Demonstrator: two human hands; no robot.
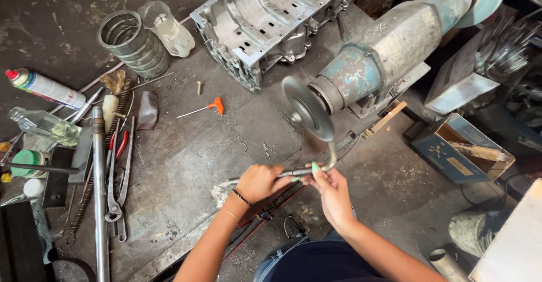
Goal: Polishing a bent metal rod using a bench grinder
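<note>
Both hands clamp a bent metal rod (305, 171): left hand (258, 182) wrapped around the straight shank, right hand (332, 189) pinching near the bend. Upturned end meets the bench grinder's wheel (307, 110), two-handed hold likely steadying it.

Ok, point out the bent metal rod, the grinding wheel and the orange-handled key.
bent metal rod (330, 156): head view, on its upturned bend.
grinding wheel (307, 110): head view, on the disc's face.
orange-handled key (217, 107): head view, on its orange handle.
</note>
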